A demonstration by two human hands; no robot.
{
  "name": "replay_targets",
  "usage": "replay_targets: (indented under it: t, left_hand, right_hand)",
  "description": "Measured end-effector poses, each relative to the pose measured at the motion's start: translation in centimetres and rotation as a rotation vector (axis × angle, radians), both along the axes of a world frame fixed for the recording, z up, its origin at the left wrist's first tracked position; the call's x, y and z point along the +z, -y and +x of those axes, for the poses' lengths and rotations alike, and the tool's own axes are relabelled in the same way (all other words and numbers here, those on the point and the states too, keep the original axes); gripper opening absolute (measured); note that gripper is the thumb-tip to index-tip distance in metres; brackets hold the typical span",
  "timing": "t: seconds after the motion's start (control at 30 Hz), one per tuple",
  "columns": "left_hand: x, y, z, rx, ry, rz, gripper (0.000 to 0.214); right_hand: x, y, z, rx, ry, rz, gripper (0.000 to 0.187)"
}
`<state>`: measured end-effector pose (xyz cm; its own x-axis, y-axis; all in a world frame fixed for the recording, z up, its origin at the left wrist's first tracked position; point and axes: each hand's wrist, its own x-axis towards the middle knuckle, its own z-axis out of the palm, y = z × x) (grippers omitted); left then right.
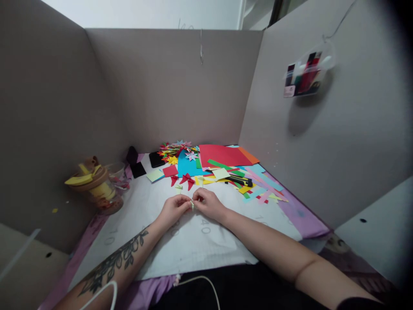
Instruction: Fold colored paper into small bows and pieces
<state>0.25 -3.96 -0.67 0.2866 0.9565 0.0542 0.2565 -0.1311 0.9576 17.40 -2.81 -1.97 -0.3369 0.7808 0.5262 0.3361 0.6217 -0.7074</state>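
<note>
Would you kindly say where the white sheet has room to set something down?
The white sheet looks bare between the left hand and the brown-rimmed container, and on the near side between the forearms. Past that hand and the right hand it is crowded: red paper, paper strips, a cutter, folded stars.

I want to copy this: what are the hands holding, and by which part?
The left hand and right hand hold a small pale-green folded paper piece between them; which part they grip is too small to tell.
</note>
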Motion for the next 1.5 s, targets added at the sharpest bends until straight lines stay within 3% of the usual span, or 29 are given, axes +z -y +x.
replay_targets:
  t: [0.23,0.4,0.6,0.83,1.17,1.4,1.5]
  left_hand:
    - [-0.4,-0.3,0.0,0.066,0.084,0.014,0.024]
    - [0.1,0.0,0.0,0.122,0.014,0.105,0.023]
    - [0.2,0.4,0.2,0.073,-0.017,0.128,0.023]
    - [0.1,0.4,0.2,0.082,-0.099,0.187,0.024]
    - [0.1,0.4,0.4,0.089,-0.197,0.289,0.018]
    - [-0.5,0.2,0.6,0.038,-0.112,0.249,0.008]
    - [-0.8,0.0,0.5,0.011,-0.06,0.233,0.018]
  right_hand:
    - [-0.3,-0.1,-0.1,0.046,-0.01,0.074,0.014]
    - [0.1,0.2,-0.2,0.016,-0.001,0.062,0.005]
    - [0.4,0.6,-0.6,0.002,-0.018,0.061,0.01]
    - [0.4,0.7,-0.7,-0.094,-0.083,-0.038,0.001]
    - [0.5,1.1,-1.1,-0.098,-0.118,-0.059,0.004]
    - [0.7,1.0,-1.2,-0.128,-0.178,-0.148,0.01]
    - [0.6,0.8,-1.2,-0.121,-0.206,-0.177,0.01]
